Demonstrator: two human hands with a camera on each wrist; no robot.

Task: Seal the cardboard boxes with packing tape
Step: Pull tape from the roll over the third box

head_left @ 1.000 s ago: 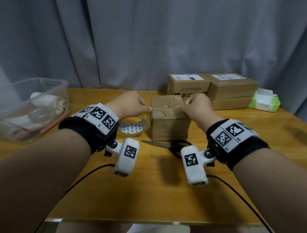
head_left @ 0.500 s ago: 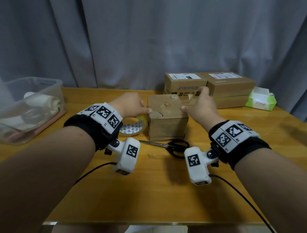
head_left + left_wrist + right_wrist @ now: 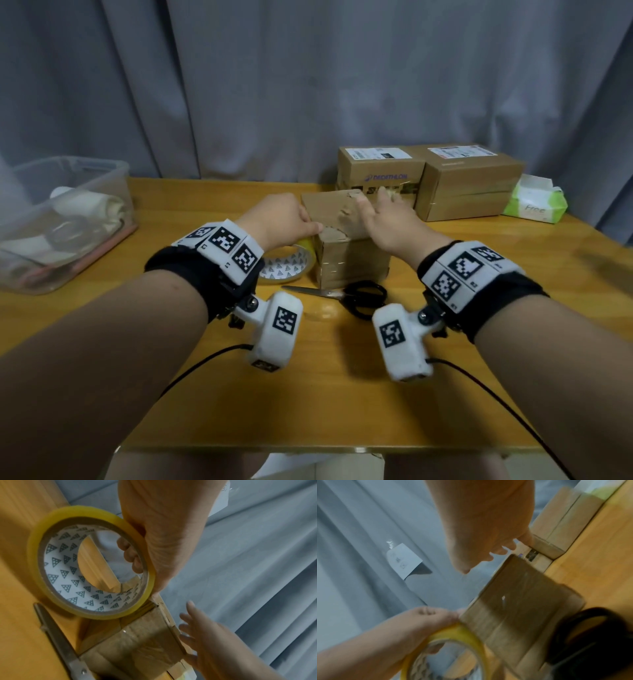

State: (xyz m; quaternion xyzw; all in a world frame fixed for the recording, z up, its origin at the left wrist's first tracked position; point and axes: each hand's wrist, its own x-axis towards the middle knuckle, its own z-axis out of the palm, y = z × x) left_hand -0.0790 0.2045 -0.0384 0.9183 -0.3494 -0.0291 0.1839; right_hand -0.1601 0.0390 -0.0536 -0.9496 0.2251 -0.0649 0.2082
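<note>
A small brown cardboard box (image 3: 349,263) stands mid-table, its top torn and creased. My left hand (image 3: 306,222) grips the yellow packing tape roll (image 3: 291,267) at the box's front left corner. In the left wrist view its fingers (image 3: 130,555) curl through the roll's core (image 3: 92,563). My right hand (image 3: 376,212) lies on the box top with its fingers spread and straight, holding nothing. The right wrist view shows that hand (image 3: 488,534) above the box (image 3: 513,601), whose side is glossy with clear tape.
Black-handled scissors (image 3: 342,294) lie just in front of the box. Two larger labelled boxes (image 3: 376,171) (image 3: 469,181) stand behind it, with a green tissue pack (image 3: 534,202) to their right. A clear plastic bin (image 3: 61,219) sits far left. A grey curtain hangs behind.
My right hand left its pinch at the box's front edge and slid away over the top, fingers straightening. My left hand stayed at the front left corner with the roll.
</note>
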